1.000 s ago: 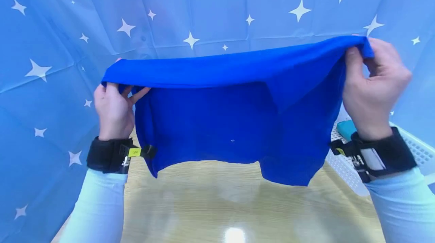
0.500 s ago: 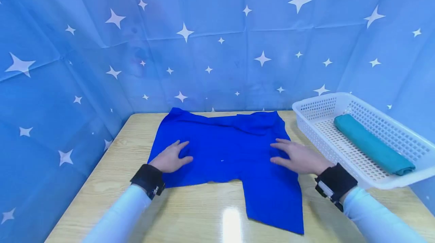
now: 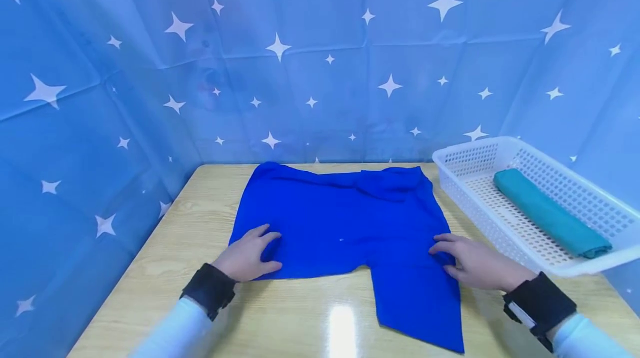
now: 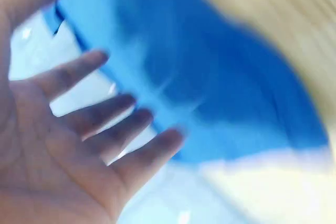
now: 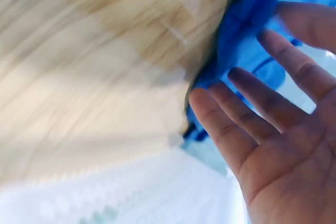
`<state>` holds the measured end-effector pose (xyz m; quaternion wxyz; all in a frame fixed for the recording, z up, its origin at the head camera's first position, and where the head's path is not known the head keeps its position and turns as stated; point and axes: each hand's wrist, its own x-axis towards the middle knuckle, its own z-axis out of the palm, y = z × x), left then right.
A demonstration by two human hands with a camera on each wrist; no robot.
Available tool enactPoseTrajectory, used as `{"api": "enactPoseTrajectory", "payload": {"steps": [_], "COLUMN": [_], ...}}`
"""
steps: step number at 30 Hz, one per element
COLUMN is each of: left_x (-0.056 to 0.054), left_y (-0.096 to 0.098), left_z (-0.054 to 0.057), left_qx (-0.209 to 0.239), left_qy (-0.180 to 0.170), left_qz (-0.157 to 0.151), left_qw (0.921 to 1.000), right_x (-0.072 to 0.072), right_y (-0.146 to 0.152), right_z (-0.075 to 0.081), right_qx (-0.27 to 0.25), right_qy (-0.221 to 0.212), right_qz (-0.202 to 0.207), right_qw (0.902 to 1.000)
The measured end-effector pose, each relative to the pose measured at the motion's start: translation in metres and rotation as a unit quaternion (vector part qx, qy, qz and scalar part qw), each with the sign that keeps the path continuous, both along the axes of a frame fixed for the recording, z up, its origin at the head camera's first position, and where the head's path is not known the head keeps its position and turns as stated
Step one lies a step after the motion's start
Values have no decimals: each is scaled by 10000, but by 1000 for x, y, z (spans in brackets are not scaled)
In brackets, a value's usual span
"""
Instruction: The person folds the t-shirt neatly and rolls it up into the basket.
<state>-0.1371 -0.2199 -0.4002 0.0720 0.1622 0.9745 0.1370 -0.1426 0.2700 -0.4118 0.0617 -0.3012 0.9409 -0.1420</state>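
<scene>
A bright blue garment (image 3: 320, 219) lies spread on the table, its far edge rumpled and one flap reaching toward me at the right. My left hand (image 3: 248, 255) is over the garment's near left corner; in the left wrist view its fingers (image 4: 149, 153) are spread and slightly bent above the blue fabric. At the garment's right edge is my right hand (image 3: 477, 262), thumb and fingers apart. The right wrist view shows the right fingertips (image 5: 199, 98) beside that edge, with no fabric pinched between them.
A white perforated plastic basket (image 3: 505, 230) stands at the right of the wooden table (image 3: 185, 224), holding a rolled teal cloth (image 3: 550, 213). Behind and to the left hangs a blue curtain (image 3: 320, 113) with white stars.
Both hands held the garment up by its far edge, then laid it on the table and let go. Since then, both have drawn nearer to me, the right also shifting rightward.
</scene>
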Motion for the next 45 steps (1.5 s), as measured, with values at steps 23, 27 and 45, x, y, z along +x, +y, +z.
{"api": "enactPoseTrajectory", "payload": {"steps": [23, 27, 45], "left_x": [16, 21, 32], "left_y": [-51, -55, -21], "left_z": [18, 20, 129], "left_qx": [-291, -213, 6964], "left_qy": [2558, 2587, 2654], "left_qz": [1119, 1351, 1410], "left_qw": [9598, 9562, 6517], "right_x": [6, 13, 34], "right_y": [1, -3, -35], "right_z": [53, 54, 149], "right_qx": [-1347, -1767, -5417], "right_qy": [2404, 2353, 3199], "right_qz": [-1006, -1304, -1403], "right_qw": [9560, 9468, 7645]}}
